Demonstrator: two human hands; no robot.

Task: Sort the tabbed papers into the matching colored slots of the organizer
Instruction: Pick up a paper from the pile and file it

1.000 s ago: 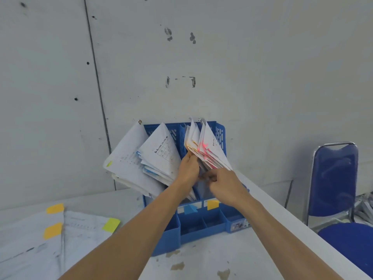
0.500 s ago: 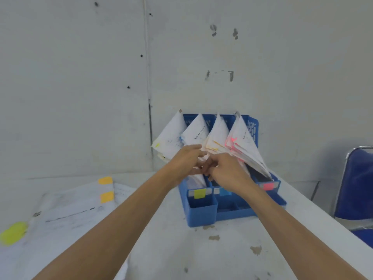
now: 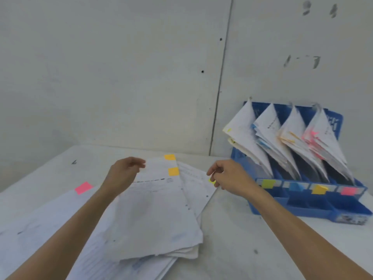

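The hands are apart over the pile of papers (image 3: 157,209) on the table (image 3: 232,239). The left hand (image 3: 123,172) is loosely curled and holds nothing. The right hand (image 3: 230,176) has its fingers at a yellow tab (image 3: 212,180); I cannot tell if it pinches it. The blue organizer (image 3: 302,207) stands to the right, with papers in it.

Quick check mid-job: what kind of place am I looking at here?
Probably a plain office or filing room: a blue organizer of tabbed papers, a loose paper stack on a white table.
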